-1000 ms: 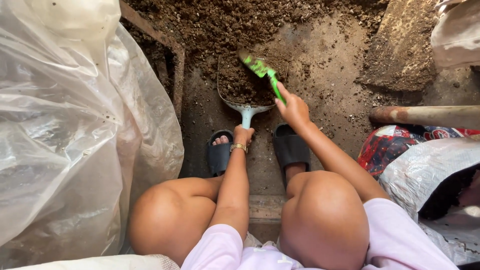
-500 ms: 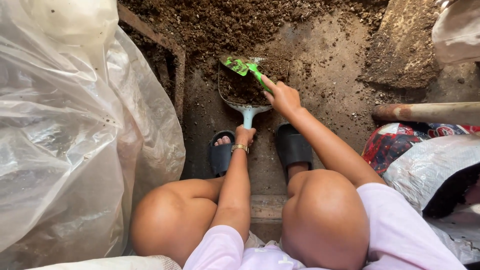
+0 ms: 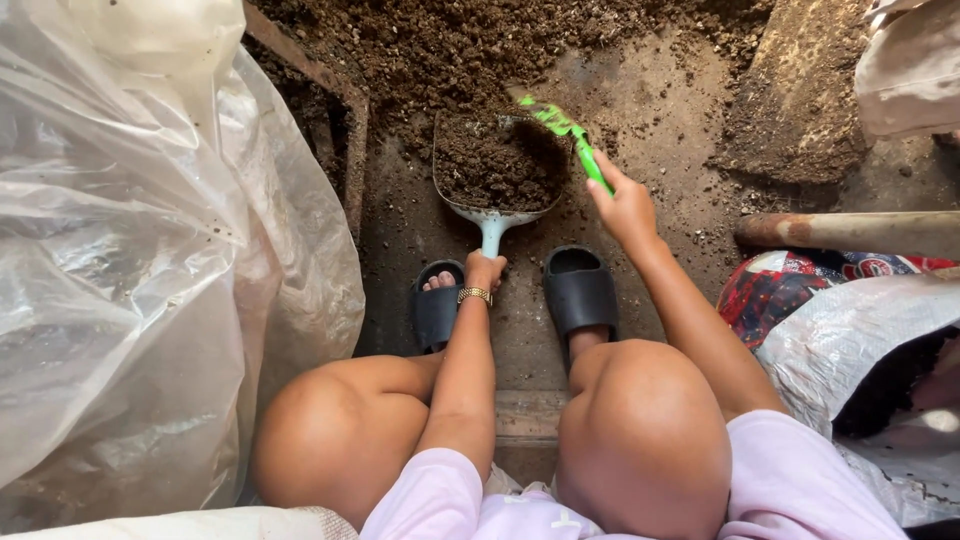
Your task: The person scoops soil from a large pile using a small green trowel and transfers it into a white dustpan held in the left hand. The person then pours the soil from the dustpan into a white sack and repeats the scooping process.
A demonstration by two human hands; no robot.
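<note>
The left hand (image 3: 484,270) was clenched round the pale stub handle of a scoop (image 3: 497,180), holding it flat on the ground just ahead of two black sandals (image 3: 580,290). The right hand (image 3: 625,205) gripped the handle of a small green trowel (image 3: 560,125), its blade lying at the scoop's far rim against the heap of dark soil (image 3: 450,40).

The scoop sat between the feet and the heap, its bowl nearly brimming with soil. Loaded like that it probably handled as front-heavy and ready to spill (the fill looked loose and crumbly, not packed), so a level carry would suit it, with the grip kept low on the handle near the bowl. The trowel seemed light and stiff, a thing for one hand, best held mid-handle as it was.

A big clear plastic bag (image 3: 130,260) bulged on the left; a woven sack (image 3: 860,330) lay on the right.
</note>
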